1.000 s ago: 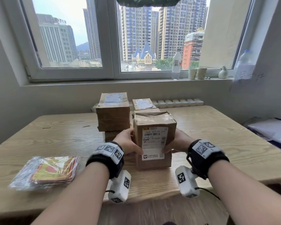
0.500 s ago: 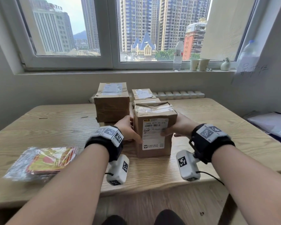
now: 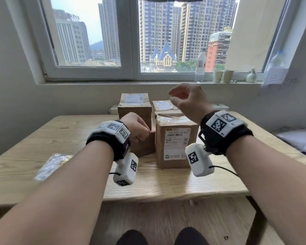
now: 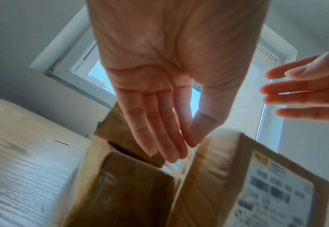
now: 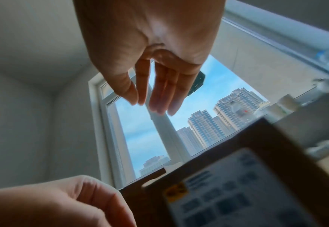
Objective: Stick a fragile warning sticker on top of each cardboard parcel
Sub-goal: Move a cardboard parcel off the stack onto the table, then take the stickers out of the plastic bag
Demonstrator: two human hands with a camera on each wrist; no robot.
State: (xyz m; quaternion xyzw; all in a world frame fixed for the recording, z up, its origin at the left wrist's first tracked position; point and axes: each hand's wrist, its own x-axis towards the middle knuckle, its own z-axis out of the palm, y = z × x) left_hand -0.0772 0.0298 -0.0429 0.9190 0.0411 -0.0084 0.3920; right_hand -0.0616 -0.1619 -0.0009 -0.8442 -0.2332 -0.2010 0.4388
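The front cardboard parcel (image 3: 175,138) stands upright on the wooden table (image 3: 42,138), its white shipping label facing me. My left hand (image 3: 137,129) hovers just left of it, over a lower parcel (image 3: 143,145). In the left wrist view the left hand (image 4: 167,135) has straight fingers and holds nothing. My right hand (image 3: 185,101) is raised above and behind the front parcel, fingers relaxed and empty, as the right wrist view also shows of the right hand (image 5: 154,92). A taller parcel (image 3: 134,106) and a small one (image 3: 163,105) sit behind. The sticker packet (image 3: 51,165) lies at the left.
The window sill behind the table holds a water bottle (image 3: 199,68), two paper cups (image 3: 223,76) and a small vase (image 3: 250,77). Papers (image 3: 300,138) lie off the table's right edge. The table's front edge is close to me.
Both hands have let go of the front parcel. The right hand has risen above it; the left has drawn back to its left side. The parcel stands where it was.
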